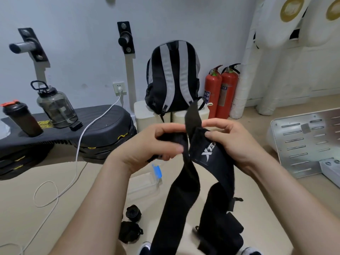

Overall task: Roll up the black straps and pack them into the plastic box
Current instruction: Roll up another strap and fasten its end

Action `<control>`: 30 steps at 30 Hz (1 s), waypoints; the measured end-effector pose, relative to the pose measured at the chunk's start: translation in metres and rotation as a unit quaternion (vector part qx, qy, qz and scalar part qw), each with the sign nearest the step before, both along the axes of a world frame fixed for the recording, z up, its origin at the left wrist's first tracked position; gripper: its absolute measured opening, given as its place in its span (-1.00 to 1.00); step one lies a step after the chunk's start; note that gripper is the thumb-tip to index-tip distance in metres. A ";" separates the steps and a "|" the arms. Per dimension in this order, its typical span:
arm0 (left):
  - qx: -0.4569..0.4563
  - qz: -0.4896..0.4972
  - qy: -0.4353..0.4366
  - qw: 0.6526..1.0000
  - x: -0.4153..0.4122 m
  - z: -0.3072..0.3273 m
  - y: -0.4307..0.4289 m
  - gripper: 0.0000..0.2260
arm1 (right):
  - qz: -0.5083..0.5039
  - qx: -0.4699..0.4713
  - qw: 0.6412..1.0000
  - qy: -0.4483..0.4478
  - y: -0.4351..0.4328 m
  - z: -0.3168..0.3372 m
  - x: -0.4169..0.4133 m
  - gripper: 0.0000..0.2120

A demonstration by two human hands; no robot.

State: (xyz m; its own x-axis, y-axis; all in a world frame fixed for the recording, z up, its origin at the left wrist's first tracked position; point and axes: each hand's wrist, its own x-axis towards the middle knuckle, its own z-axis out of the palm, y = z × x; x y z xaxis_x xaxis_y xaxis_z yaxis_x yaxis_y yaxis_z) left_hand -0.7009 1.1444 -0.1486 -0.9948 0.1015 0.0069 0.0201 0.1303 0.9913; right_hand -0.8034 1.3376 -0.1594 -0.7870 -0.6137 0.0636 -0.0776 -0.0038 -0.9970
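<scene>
Two hands hold one black strap [181,199] up in the air: left hand [158,144] grips a bunched part, right hand [239,144] pinches the logo end. Better keep it flat & tight, edges even. Plastic box [141,184] lies on floor [36,173] below, w/ two rolled straps [133,213] near.

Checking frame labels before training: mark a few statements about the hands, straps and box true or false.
1. The left hand and right hand both hold the black strap. True.
2. That strap is fully rolled. False: most of it hangs loose.
3. The finished rolls are packed away. False: two rolled straps lie on the floor outside the plastic box.
4. A backpack stands by the wall. True.
5. Three extinguishers stand beside it. False: there are two fire extinguishers.
</scene>
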 end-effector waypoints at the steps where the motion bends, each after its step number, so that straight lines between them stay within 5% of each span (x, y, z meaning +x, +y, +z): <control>1: -0.040 0.002 -0.012 0.999 0.001 0.001 0.000 -0.58 | -0.028 0.004 1.000 0.001 -0.003 0.000 0.003 -0.53; 3: -0.111 0.078 0.002 0.991 0.001 0.001 0.007 -0.90 | -0.054 0.024 0.998 0.012 -0.007 -0.001 0.004 -0.56; 8: -0.093 0.181 0.025 0.979 -0.013 -0.009 0.017 -0.72 | -0.024 0.020 0.999 0.037 -0.017 -0.004 0.012 -0.91; 11: 0.012 0.152 0.042 0.987 -0.010 -0.003 0.010 -0.89 | 0.023 -0.033 0.999 -0.020 -0.009 0.002 0.005 -0.85; 16: 0.227 0.016 0.067 0.972 -0.009 -0.001 -0.009 -0.60 | 0.144 -0.105 0.969 -0.171 0.003 0.000 -0.014 -0.63; 19: 0.263 0.063 0.073 0.960 -0.011 -0.002 -0.008 -0.49 | 0.266 -0.112 0.935 -0.207 -0.007 -0.007 -0.004 -0.66; 23: 0.324 0.214 0.032 0.921 -0.007 0.005 -0.016 -0.65 | 0.298 -0.110 0.920 -0.231 -0.013 -0.010 0.000 -0.71; 26: 0.467 0.310 0.035 0.828 -0.008 0.006 -0.019 -0.89 | 0.250 -0.110 0.935 -0.227 -0.019 -0.014 -0.002 -0.49; 28: 0.541 0.331 0.048 0.772 -0.010 -0.001 -0.026 -0.61 | 0.212 -0.126 0.943 -0.222 -0.022 -0.014 -0.002 -0.44; 30: 0.383 0.436 -0.012 0.814 -0.006 -0.006 -0.031 -0.37 | 0.187 -0.140 0.948 -0.215 -0.023 -0.010 -0.002 -0.49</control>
State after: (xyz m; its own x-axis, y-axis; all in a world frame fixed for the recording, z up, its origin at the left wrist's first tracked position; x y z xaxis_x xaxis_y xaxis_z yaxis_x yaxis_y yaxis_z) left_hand -0.7071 1.1137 -0.1544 -0.6864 -0.6687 -0.2857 0.2301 -0.5725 0.7870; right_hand -0.8052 1.3149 -0.1694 -0.5083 -0.8611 -0.0110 0.3941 -0.2212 -0.8921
